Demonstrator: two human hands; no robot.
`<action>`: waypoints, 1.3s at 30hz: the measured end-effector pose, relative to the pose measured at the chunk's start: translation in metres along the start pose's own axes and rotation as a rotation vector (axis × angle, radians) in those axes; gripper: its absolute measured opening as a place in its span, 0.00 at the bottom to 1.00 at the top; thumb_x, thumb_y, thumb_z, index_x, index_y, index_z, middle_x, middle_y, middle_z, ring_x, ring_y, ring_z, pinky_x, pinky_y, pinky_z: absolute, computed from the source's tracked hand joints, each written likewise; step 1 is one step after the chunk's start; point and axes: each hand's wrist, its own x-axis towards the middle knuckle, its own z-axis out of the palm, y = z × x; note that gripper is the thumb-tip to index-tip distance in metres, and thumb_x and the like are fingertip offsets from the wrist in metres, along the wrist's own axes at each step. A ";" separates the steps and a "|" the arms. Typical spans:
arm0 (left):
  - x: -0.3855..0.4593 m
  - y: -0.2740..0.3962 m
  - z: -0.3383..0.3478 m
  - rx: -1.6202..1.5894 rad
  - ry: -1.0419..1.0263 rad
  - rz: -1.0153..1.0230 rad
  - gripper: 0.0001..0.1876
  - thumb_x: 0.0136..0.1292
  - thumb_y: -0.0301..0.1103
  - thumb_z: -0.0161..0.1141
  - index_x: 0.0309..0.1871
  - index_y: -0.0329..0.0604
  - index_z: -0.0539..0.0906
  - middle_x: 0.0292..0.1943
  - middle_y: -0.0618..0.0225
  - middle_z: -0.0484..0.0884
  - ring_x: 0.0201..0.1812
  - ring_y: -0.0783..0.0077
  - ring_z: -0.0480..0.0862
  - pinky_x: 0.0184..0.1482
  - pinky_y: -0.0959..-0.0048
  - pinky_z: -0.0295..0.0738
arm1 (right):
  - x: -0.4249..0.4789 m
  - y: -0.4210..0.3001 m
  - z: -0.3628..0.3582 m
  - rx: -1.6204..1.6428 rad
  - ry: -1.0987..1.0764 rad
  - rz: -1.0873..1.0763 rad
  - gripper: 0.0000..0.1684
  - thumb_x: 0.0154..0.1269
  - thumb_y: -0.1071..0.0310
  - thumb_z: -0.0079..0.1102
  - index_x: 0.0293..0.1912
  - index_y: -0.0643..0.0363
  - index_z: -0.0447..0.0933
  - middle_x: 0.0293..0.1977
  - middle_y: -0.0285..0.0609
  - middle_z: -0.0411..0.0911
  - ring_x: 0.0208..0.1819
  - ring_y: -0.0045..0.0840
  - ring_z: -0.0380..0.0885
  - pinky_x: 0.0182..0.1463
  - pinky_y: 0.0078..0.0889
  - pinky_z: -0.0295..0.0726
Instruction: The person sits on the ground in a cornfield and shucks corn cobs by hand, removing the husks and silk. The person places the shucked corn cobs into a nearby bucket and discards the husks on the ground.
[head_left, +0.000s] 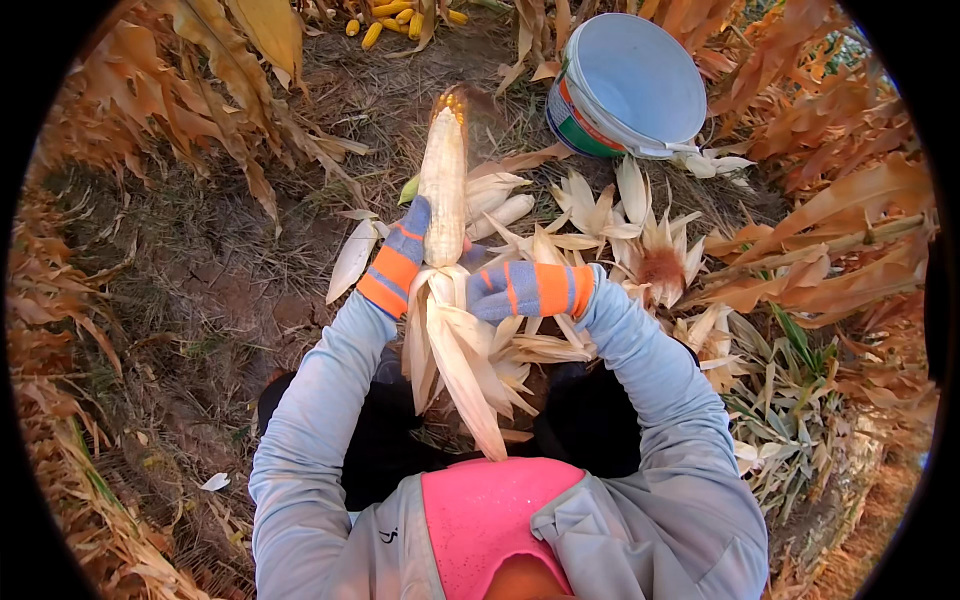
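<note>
An ear of corn (444, 180) points away from me, its pale kernels bare and its tip yellow with dark silk. My left hand (401, 259), in a grey and orange glove, grips the ear near its base. Pulled-back husk leaves (465, 352) hang from the base towards my body. At the right of the base, my right hand (525, 290), in a matching glove, has its fingers bent against the husk; whether they pinch it is hard to see.
Loose husks (585, 217) lie on the ground ahead and to the right. A white bucket (637, 82) with a coloured label stands at the upper right. Several yellow husked ears (394, 19) lie at the top. Dry corn plants (840, 247) line both sides.
</note>
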 end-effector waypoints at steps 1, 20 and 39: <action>0.000 0.001 -0.001 -0.021 -0.040 -0.011 0.31 0.59 0.59 0.42 0.48 0.36 0.70 0.30 0.62 0.78 0.30 0.72 0.79 0.34 0.76 0.76 | -0.001 -0.003 -0.001 0.051 0.051 0.089 0.11 0.59 0.60 0.52 0.32 0.58 0.71 0.26 0.31 0.72 0.28 0.14 0.69 0.35 0.18 0.69; -0.001 -0.053 0.032 0.684 -0.203 0.090 0.45 0.41 0.29 0.67 0.62 0.36 0.53 0.54 0.60 0.66 0.56 0.71 0.65 0.57 0.75 0.60 | -0.003 0.039 -0.110 1.305 0.816 -0.591 0.18 0.64 0.51 0.42 0.34 0.57 0.69 0.27 0.39 0.74 0.30 0.31 0.72 0.43 0.43 0.74; 0.017 -0.040 0.012 0.015 -0.054 0.085 0.30 0.57 0.55 0.48 0.51 0.36 0.67 0.37 0.57 0.75 0.36 0.68 0.77 0.36 0.71 0.75 | -0.011 0.027 -0.091 1.338 0.382 -0.383 0.14 0.65 0.57 0.43 0.30 0.56 0.68 0.16 0.31 0.63 0.14 0.17 0.59 0.17 0.18 0.56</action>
